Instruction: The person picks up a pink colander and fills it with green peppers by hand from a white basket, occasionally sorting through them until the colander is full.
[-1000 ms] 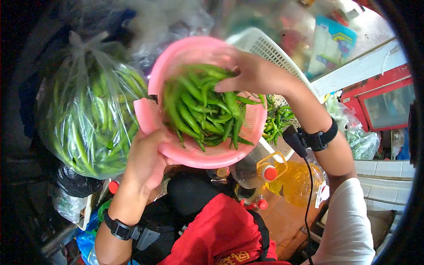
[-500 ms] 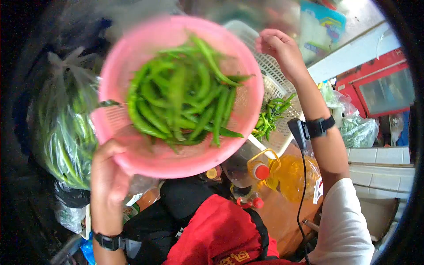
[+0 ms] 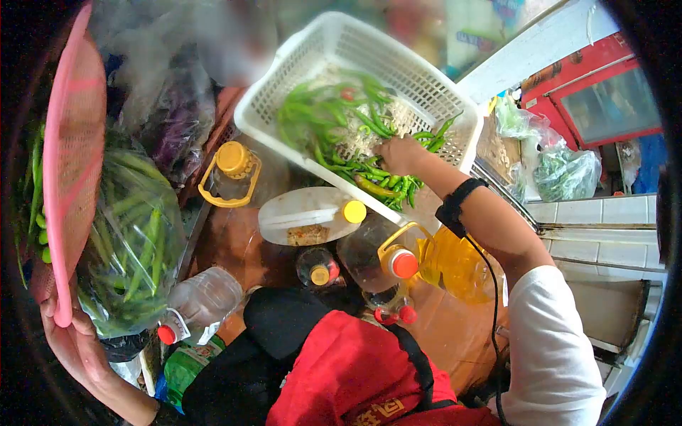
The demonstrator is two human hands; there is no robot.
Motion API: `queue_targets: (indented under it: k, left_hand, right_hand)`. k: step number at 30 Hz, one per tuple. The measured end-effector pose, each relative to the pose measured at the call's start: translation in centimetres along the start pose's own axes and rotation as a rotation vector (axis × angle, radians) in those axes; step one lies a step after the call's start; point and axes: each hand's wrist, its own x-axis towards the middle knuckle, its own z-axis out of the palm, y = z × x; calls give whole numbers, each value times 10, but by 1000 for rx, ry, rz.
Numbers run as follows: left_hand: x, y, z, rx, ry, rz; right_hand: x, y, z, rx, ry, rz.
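left hand (image 3: 67,341): wraps pink basket (image 3: 71,163) rim, basket tipped on edge | right hand (image 3: 400,154): curled on green peppers (image 3: 320,121) in white basket (image 3: 426,78), cannot tell if pinching | tip: level the pink basket, grab small bunches

Left hand (image 3: 71,344) low, clenched; right hand (image 3: 401,153) outstretched, knuckles up

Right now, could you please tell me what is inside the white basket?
Long green chillies lie heaped in the white basket, with something small and red among them. The right hand reaches into the pile, fingertips hidden. Whatever lies beneath the chillies is covered.
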Motion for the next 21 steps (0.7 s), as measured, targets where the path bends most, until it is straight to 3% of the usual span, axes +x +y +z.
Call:
queue_targets:
  k: [5,7,9,11,13,16,18,21]
  left_hand:
    - [1,-6,-1,139,-8,96]
    - [4,-19,8,329,-9,143]
    - [6,-24,9,292,-7,147]
    - [5,-21,5,309,-4,164]
    - [4,-17,3,324,-2,176]
    - [3,-15,1,383,-88,93]
    - [3,-15,1,216,-54,31]
    - [3,-21,9,211,-38,17]
  right_hand:
    - [10,11,-4,39,207,-26]
    - [18,20,-1,245,494,-82]
    - [26,22,-7,380,452,4]
    - [39,28,-3,544,642,166]
    - [47,32,0,535,572,217]
    - [57,32,0,429,259,328]
    - [56,27,-1,367,238,313]
    - [41,18,-11,257,233,311]
